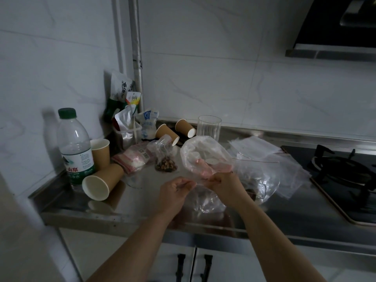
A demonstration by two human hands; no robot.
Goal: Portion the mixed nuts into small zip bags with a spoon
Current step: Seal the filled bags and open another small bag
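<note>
Item: steel table (142,200), carrying the lot. Large clear bag (205,153), mouth rising just beyond the fingers, pinched at its near edge between left hand (173,192) and right hand (225,188), both sets of fingers closed on the film; long axis runs away from the person. Small zip bag of nuts (165,159) stands beyond the left fingers (nearer that hand). Spoon: cannot tell.

Clear zip bag (205,157) held open above counter.
</note>
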